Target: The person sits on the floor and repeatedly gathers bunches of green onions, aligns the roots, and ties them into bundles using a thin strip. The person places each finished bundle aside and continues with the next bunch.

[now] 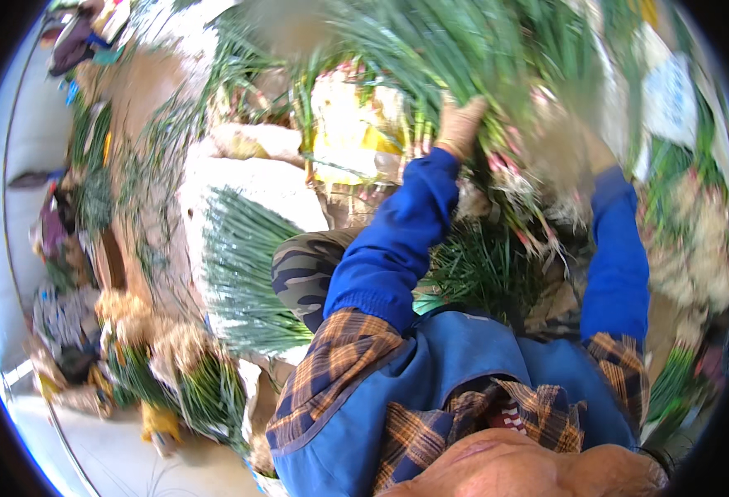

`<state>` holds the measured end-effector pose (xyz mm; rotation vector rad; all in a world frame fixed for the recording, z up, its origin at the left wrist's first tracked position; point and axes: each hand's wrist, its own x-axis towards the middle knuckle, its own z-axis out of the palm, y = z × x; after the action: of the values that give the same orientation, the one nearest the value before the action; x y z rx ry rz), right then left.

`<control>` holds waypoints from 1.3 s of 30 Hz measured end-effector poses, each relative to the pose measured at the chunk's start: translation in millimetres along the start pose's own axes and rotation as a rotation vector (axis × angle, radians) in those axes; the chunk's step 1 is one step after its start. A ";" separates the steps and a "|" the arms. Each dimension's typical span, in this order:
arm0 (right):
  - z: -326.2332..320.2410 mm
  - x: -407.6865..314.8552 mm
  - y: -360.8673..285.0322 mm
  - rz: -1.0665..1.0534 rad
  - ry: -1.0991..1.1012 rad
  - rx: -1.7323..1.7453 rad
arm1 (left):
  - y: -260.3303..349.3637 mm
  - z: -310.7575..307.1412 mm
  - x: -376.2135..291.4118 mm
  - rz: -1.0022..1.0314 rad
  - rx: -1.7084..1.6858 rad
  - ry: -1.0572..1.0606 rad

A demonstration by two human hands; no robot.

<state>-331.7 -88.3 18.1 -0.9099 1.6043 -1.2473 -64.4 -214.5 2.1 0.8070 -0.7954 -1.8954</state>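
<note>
A large heap of spring onions [426, 43], long green leaves with pinkish-white bases, fans out before me. My left hand [460, 124] reaches into it and grips a bunch of stalks, its fingertips partly hidden among the leaves. Root ends [513, 177] hang just to the right of that hand, with stringy pale roots. Beside these roots is my right hand [591, 149], blurred by a smear on the view, so its fingers and any hold are unclear. Blue sleeve covers run up both forearms.
Left of my camouflage-clad knee [308, 267], trimmed green stalks [246, 267] lie on a white sack [277, 180]. A yellow-and-white bag [358, 136] sits ahead. Rooted onion bundles [178, 366] stand at lower left, more onions [675, 205] at right. Other people [78, 43] sit along the far left.
</note>
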 end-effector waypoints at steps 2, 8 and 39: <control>12.8 -13.3 -6.6 -0.082 0.047 -0.085 | 4.6 -7.9 -9.1 0.023 0.085 0.057; 35.5 -44.2 -37.2 -0.084 0.151 -0.137 | -3.3 -43.4 -42.1 -0.055 0.225 0.238; 130.6 -151.4 -79.2 -0.475 -0.200 -0.858 | -5.5 -77.1 -144.8 -0.127 0.206 0.297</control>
<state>-155.1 -9.8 112.1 -1.9701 1.8262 -0.6786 49.3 -97.4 -16.4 1.2597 -0.7746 -1.7644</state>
